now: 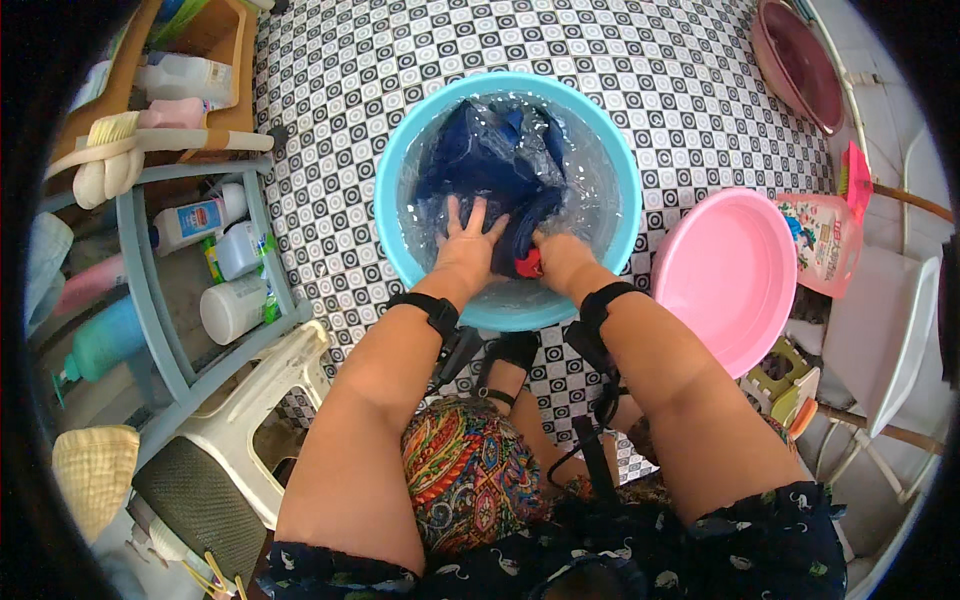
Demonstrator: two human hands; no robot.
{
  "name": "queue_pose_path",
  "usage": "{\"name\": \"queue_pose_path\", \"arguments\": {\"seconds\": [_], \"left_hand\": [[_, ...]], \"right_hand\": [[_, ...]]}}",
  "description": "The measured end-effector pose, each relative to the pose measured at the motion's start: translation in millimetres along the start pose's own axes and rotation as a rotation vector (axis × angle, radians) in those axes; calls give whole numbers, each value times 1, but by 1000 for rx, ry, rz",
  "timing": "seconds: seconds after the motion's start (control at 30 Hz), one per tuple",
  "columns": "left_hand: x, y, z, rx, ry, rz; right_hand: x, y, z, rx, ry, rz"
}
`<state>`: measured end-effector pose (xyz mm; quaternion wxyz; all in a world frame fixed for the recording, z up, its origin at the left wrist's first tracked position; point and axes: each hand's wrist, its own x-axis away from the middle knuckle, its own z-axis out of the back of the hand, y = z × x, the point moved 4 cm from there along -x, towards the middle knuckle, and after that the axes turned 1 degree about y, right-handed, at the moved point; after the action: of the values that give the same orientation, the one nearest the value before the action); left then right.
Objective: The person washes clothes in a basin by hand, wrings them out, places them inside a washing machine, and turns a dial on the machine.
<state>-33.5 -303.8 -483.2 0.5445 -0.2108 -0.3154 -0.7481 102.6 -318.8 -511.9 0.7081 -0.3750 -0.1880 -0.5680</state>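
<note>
A light blue round basin holds water, with a soaked navy blue garment bunched up and partly under the surface. My left hand presses on the near left part of the cloth, its fingers spread. At the near right side, my right hand is closed on a twisted fold of the garment, and its fingertips are hidden by cloth and water. A small red patch shows on the fold between my hands.
To the right stands a pink basin, with a darker pink basin against the far right wall. A grey-blue rack with several bottles stands left. Nearer is a white plastic stool. Patterned tiles surround the blue basin.
</note>
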Motion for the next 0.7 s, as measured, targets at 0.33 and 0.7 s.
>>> {"name": "queue_pose_path", "arguments": {"seconds": [0.33, 0.7], "left_hand": [[-9, -17, -12, -67, 87, -53], [39, -15, 47, 8, 160, -154]], "right_hand": [[-11, -16, -18, 228, -156, 18], [51, -3, 16, -481, 512, 84]]}}
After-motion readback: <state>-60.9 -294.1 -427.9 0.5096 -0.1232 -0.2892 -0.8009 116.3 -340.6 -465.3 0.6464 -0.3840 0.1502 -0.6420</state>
